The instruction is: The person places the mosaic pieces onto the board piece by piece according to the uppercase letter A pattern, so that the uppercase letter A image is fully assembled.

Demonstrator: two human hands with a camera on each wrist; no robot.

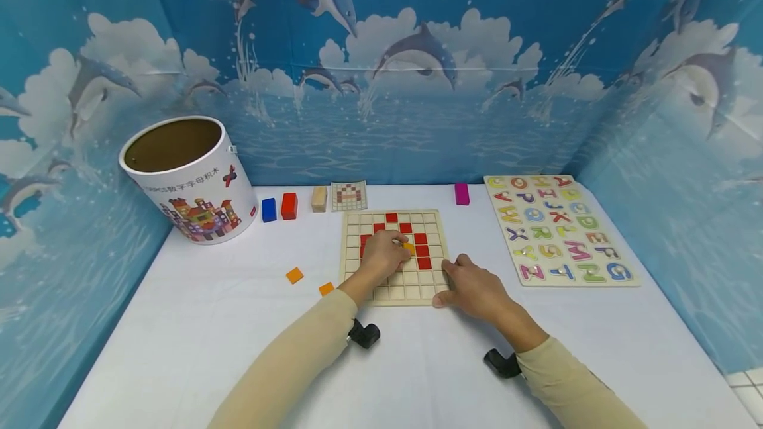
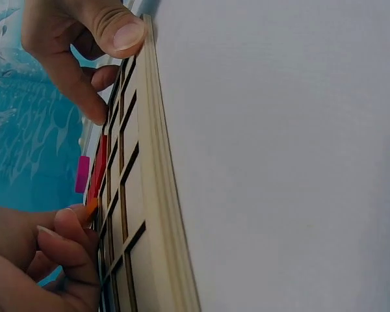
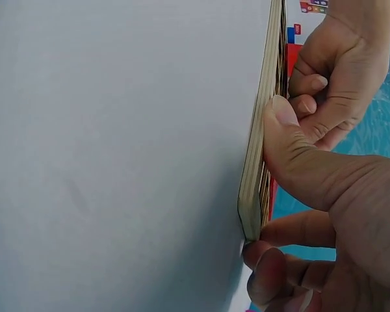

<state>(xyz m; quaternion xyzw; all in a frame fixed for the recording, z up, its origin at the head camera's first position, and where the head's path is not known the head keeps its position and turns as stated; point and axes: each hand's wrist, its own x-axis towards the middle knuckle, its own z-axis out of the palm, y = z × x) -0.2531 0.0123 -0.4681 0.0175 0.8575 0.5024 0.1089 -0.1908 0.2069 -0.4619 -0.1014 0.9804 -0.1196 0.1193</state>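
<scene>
Over the middle of a wooden grid board [image 1: 411, 294], my left hand [image 1: 384, 254] pinches a small orange square tile [image 1: 408, 248] between thumb and fingers. Red tiles [image 1: 422, 250] fill several of the board's squares around it; the hand hides part of them. My right hand [image 1: 477, 288] holds the board's near right corner, its thumb [image 3: 283, 120] against the front edge and the fingers at the side. In the left wrist view the orange tile [image 2: 91, 207] sits at the fingertips, at the grid surface. Two loose orange tiles [image 1: 295, 275] lie left of the board.
A small pattern card [image 1: 348, 196] lies behind the board, beside wood-coloured, red [image 1: 289, 206] and blue blocks. A magenta block [image 1: 461, 194] stands at the back. To the left is a white bucket [image 1: 197, 200]; to the right, an alphabet puzzle board [image 1: 557, 230]. Dolphin-printed cloth surrounds the table.
</scene>
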